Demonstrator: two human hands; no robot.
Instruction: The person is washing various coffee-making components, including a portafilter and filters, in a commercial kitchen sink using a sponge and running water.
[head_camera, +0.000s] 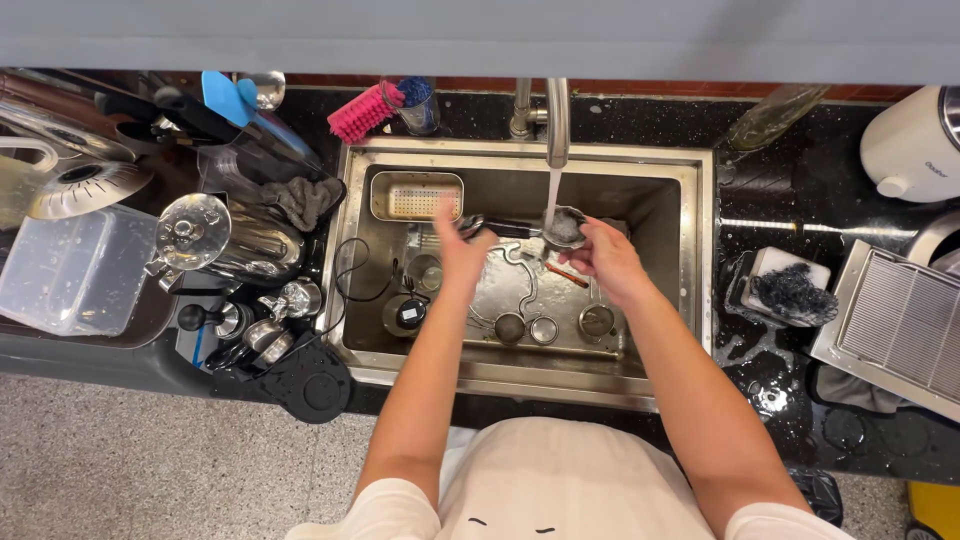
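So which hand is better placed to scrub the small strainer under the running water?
Probably the right hand: it already rests on the strainer's bowl under the tap stream. The left hand is at the handle end, better suited to steadying it.

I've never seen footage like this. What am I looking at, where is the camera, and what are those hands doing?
There is one picture, from a camera worn on a person's head, looking straight down. No machine: these are the person's own bare hands over a steel sink set in a black counter. The right hand holds a small metal strainer under the running tap; the left hand is at its dark handle. Small metal parts lie in the sink. A pink brush rests behind it.
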